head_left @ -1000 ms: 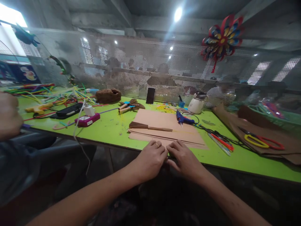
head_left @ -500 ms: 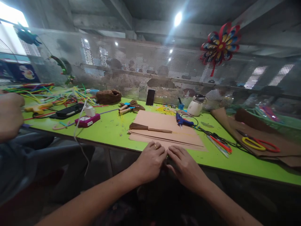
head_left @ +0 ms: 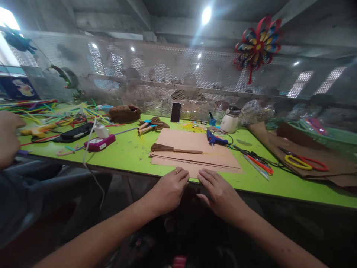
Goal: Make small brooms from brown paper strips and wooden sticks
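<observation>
My left hand (head_left: pixel 173 188) is at the table's front edge, its fingers curled over the near edge of the brown paper sheet (head_left: pixel 181 137); whatever lies under them is hidden. To its right, a small gap away, my right hand (head_left: pixel 217 191) rests with fingers stretched over the edge and the thumb apart below. A brown paper bundle with a fanned end (head_left: pixel 162 148) and a wrapped handle lies on the sheet beyond both hands. Thin brown strips (head_left: pixel 195 162) lie between the bundle and my hands. Behind the sheet's right part is a blue glue gun (head_left: pixel 216 139).
Scissors (head_left: pixel 298 162) lie on brown paper at the right, beside several pens (head_left: pixel 260 165). At the left are a purple power socket (head_left: pixel 99 143), a black case (head_left: pixel 74 133) and another person's hand (head_left: pixel 9 136). A white jug (head_left: pixel 230 121) and a phone (head_left: pixel 175 112) stand at the back.
My left hand has moved left, so my hands are now slightly apart where they nearly touched. The whole view has shifted a little; the bundle and strips lie as before.
</observation>
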Demonstrator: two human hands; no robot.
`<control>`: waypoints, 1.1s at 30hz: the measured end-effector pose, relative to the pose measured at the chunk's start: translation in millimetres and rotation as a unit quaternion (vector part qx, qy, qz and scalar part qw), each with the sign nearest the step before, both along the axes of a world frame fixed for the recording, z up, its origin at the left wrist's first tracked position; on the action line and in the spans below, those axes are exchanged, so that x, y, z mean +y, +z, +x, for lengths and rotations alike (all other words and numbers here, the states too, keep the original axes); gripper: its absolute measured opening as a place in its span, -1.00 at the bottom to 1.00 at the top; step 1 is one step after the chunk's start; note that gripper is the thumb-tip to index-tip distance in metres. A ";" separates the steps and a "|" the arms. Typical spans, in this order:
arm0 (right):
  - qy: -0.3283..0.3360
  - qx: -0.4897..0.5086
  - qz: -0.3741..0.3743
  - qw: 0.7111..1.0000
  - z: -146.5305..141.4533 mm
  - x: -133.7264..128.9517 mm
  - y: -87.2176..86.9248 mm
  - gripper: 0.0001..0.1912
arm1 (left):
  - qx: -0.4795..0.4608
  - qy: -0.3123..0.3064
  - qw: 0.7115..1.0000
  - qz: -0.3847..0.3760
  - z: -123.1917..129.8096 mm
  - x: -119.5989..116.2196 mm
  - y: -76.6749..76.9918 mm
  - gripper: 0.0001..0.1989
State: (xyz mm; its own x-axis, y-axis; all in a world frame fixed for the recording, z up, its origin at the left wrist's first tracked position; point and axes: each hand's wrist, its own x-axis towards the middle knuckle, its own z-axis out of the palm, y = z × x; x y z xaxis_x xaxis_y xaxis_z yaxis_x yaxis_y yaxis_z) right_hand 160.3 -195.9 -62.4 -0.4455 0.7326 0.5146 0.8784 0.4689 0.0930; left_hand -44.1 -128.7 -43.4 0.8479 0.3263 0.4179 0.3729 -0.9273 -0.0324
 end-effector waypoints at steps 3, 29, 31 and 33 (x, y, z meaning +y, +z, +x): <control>-0.005 -0.003 -0.002 1.000 9.1 -5.0 -1.4 -0.54 | -0.002 -0.016 1.000 -0.012 -2.2 2.4 2.7 -0.76; -0.085 0.154 -0.101 0.979 33.2 8.8 35.7 -0.74 | -0.164 0.007 0.986 0.014 -21.6 5.3 -10.6 -0.80; -0.107 0.131 -0.140 0.976 29.4 23.9 46.6 -0.73 | -0.173 0.004 0.985 0.021 -23.5 5.8 -15.0 -0.77; -0.112 0.096 -0.180 0.973 24.7 35.0 53.5 -0.72 | -0.173 -0.002 0.985 0.026 -25.4 6.4 -19.0 -0.73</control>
